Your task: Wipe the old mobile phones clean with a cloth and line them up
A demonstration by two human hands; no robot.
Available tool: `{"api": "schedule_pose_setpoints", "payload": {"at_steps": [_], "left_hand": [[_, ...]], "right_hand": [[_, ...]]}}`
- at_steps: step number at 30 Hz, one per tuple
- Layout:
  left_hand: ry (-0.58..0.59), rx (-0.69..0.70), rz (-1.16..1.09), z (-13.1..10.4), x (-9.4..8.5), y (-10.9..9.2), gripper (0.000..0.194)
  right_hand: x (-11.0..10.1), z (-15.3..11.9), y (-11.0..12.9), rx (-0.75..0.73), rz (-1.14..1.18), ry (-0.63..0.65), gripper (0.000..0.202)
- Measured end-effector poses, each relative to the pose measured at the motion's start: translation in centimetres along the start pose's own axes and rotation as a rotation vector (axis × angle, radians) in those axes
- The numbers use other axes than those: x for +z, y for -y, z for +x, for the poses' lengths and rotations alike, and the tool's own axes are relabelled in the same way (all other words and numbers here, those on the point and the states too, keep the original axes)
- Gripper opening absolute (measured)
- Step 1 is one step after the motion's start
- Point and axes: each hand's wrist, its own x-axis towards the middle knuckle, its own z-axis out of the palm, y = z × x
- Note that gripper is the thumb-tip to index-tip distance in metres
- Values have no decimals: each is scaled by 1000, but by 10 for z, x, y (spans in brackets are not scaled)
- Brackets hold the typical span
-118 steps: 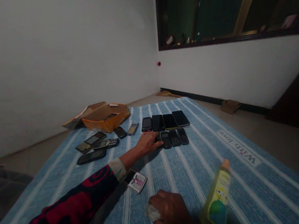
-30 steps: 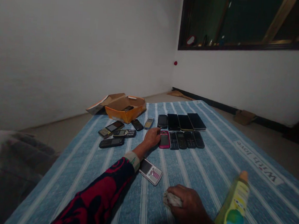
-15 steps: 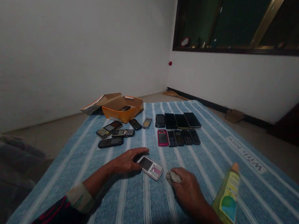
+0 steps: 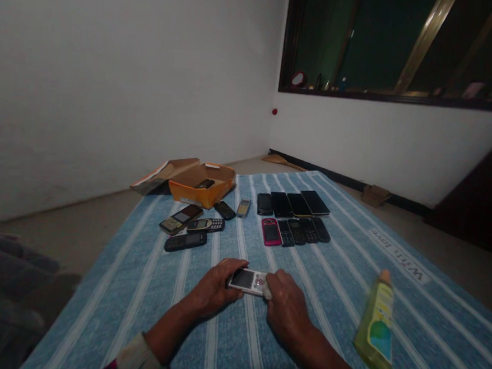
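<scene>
A white phone with a dark screen and pinkish keys [image 4: 245, 279] is gripped at its left end by my left hand [image 4: 217, 288], fingers above and thumb below. My right hand [image 4: 286, 306] is closed on a pale cloth [image 4: 266, 290], which touches the phone's right end and hides part of the keys. Beyond my hands, a pink phone [image 4: 271, 232] lies in a row with several dark phones, behind which is a row of larger black ones [image 4: 299, 205]. Several loose phones [image 4: 185, 241] lie at the left.
An open orange box [image 4: 201, 195] with a phone inside stands at the back left of the striped blue cloth [image 4: 227, 329]. A bottle of yellow-green liquid [image 4: 376, 328] is at the right. Grey fabric [image 4: 2, 297] shows at the left edge.
My right hand has brought the cloth left onto the phone's keypad end. The phone, still in my left hand, is turned more level. The view has shifted slightly.
</scene>
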Motion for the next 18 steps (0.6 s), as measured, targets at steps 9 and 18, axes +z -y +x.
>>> {"api": "schedule_pose_setpoints", "payload": {"at_steps": [9,18], "left_hand": [[-180,-19,64,-3,6,2,53],[-267,-49,148,5,16,1,46]], "right_hand": [[21,9,1,-193,-132,-159,24],[31,3,10,-354,-89,-242,20]]}}
